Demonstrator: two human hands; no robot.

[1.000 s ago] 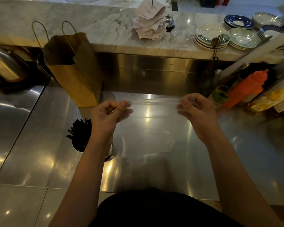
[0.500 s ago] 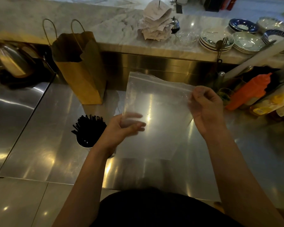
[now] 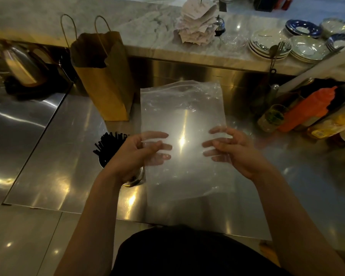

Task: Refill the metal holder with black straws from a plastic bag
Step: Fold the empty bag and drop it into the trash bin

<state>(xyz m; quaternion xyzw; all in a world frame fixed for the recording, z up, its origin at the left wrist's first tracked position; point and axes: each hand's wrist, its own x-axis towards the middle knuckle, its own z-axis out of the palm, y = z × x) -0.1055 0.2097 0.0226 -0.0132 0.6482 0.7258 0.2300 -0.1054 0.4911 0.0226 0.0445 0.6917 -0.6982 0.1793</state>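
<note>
Above the steel surface, the left hand and right hand hold a clear plastic bag upright between them. Each pinches a side edge, fingers spread behind the film and thumb in front. Just behind the left hand stands the metal holder, packed with black straws, near a brown paper bag.

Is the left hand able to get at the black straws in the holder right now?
Probably yes: the black straws stand in the metal holder beside the left hand, with nothing between. But that hand grips the plastic bag, so it would likely need to let go first.
</note>
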